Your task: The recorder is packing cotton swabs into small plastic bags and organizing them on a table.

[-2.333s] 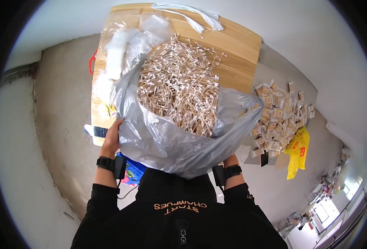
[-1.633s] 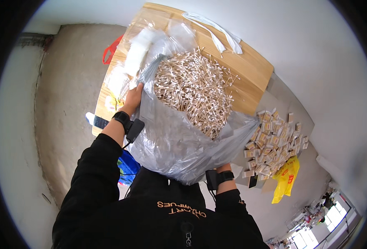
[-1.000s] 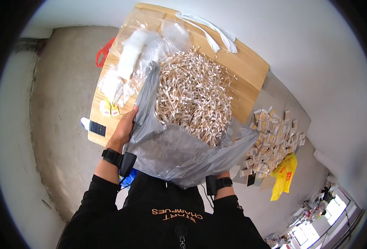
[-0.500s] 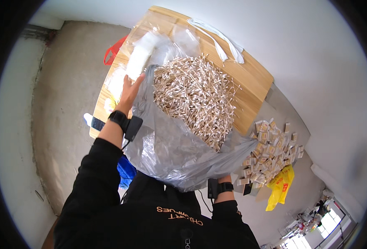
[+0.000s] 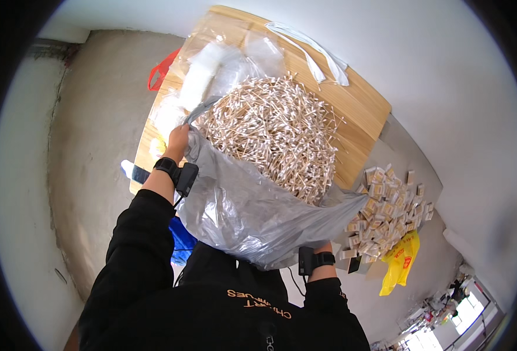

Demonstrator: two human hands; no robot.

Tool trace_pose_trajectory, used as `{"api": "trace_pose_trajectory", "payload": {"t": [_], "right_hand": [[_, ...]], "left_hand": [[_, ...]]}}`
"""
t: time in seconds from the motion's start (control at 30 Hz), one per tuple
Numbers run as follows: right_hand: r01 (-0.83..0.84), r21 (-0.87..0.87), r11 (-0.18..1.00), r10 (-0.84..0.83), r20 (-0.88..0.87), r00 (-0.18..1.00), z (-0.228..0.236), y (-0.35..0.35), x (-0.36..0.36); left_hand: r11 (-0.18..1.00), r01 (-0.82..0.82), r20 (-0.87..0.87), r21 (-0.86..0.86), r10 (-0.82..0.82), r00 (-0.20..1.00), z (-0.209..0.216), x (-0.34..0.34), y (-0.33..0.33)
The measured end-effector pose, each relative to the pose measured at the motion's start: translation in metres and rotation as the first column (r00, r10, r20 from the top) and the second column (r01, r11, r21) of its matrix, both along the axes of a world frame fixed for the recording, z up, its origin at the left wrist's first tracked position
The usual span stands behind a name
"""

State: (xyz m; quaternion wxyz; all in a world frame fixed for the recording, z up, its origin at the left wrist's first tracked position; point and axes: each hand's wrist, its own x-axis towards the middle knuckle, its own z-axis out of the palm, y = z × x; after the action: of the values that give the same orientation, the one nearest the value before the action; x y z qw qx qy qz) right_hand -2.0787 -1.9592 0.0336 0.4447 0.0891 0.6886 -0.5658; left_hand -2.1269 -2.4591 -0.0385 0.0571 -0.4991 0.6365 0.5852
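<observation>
1. The step in hand seems to be managing the rim of the gray bag (image 5: pixel 229 196) around heaped cotton swabs (image 5: pixel 276 137); the next move calls for steady tension.
2. Left hand (image 5: pixel 179 139) clamps the bag's left rim; right hand is hidden by the bag, its grip untellable.
3. The bag sits at the counter's (image 5: pixel 360 114) near side, mouth up, long axis slanting upper left to lower right; swabs point every way.

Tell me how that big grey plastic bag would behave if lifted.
The grey bag looks floppy: its thin sides crease and sag, so it would probably slump rather than hold a shape. The loose cotton swabs heaped at its open edge could easily slide or scatter.
</observation>
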Motion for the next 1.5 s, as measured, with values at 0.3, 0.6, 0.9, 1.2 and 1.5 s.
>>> {"api": "trace_pose_trajectory", "payload": {"t": [0.3,0.6,0.9,1.2,1.5], "right_hand": [[-0.048,0.021,0.999,0.048,0.005,0.999,-0.009,-0.026,-0.004],[0.128,0.18,0.975,-0.126,-0.021,0.992,-0.017,-0.056,-0.006],[0.197,0.224,0.954,-0.192,-0.043,0.98,-0.014,-0.043,-0.007],[0.162,0.254,0.953,-0.155,-0.048,0.987,-0.009,-0.041,0.002],[0.114,0.256,0.96,-0.098,-0.073,0.993,-0.012,-0.073,0.006]], "left_hand": [[0.885,0.461,-0.039,-0.062,-0.464,0.885,0.006,0.016,0.028],[0.835,0.09,0.138,0.542,-0.195,0.971,0.026,0.01,0.044],[0.722,0.176,0.015,0.669,-0.251,0.968,0.045,0.03,0.037],[0.749,0.118,0.192,0.652,-0.314,0.93,0.094,0.021,0.074],[0.776,0.192,0.116,0.601,-0.322,0.939,0.075,0.042,0.088]]}}
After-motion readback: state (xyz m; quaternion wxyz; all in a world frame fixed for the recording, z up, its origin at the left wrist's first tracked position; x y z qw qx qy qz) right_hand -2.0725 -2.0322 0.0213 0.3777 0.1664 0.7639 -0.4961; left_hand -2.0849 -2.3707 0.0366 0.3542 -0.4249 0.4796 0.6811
